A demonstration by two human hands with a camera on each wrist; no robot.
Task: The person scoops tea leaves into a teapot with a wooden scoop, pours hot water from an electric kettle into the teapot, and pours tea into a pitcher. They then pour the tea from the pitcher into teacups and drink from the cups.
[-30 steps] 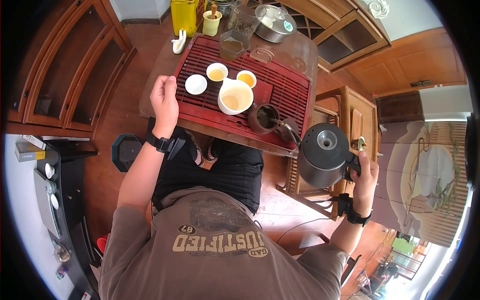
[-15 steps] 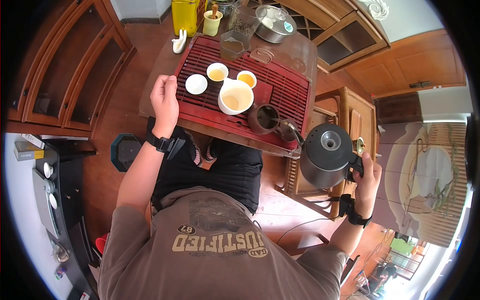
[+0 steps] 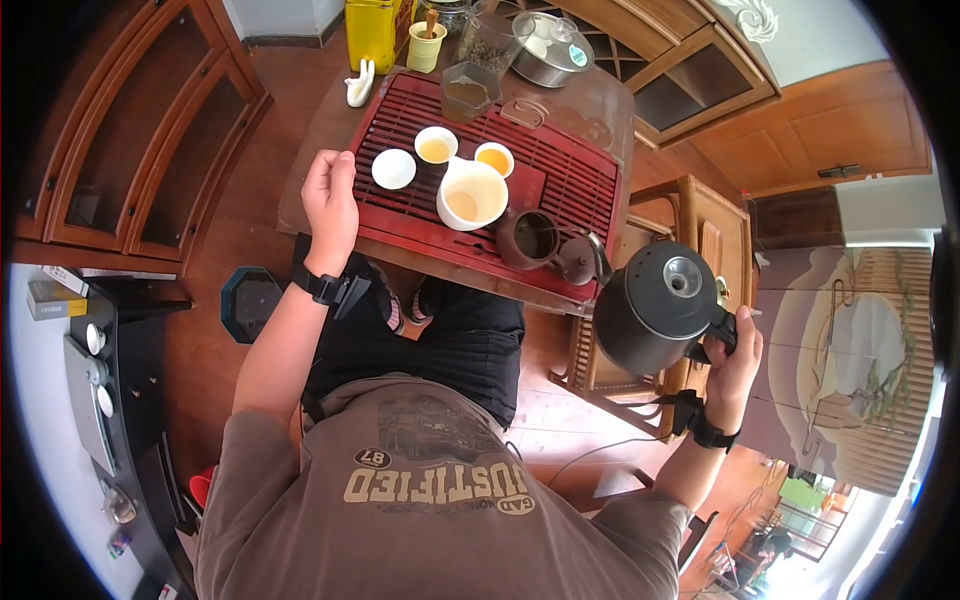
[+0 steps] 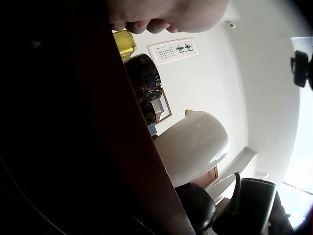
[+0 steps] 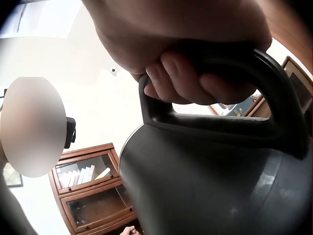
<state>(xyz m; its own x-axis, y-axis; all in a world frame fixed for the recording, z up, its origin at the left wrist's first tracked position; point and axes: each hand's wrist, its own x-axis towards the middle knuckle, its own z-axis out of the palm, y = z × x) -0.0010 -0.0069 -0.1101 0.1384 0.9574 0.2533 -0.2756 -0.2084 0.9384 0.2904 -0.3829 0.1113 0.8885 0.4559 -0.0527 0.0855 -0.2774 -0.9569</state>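
My right hand [image 3: 733, 365] grips the handle of a dark grey electric kettle [image 3: 650, 325], holding it beside the tray's right end; in the right wrist view several fingers [image 5: 178, 78] curl round the handle. The spout points at a brown teapot [image 3: 520, 240], uncovered, with its lid [image 3: 577, 260] beside it. My left hand [image 3: 330, 205] rests at the left edge of the red slatted tea tray [image 3: 590, 165], fingers loosely curled, holding nothing. A white pitcher [image 3: 472, 195] stands among two cups of tea [image 3: 435, 146] and a white cup [image 3: 393, 169].
Behind stand a glass vessel [image 3: 468, 92], a yellow tin [image 3: 370, 35], a small pale pot [image 3: 425, 48], a white hand-shaped figurine [image 3: 360, 84] and a lidded steel pan [image 3: 552, 55]. A rattan stand [image 3: 735, 215] is to the right. A dark bin [image 3: 250, 305] sits on the floor.
The kettle has tipped back and its spout has drawn away from the teapot; the thin stream seen earlier between them no longer shows. My left hand has stayed put.
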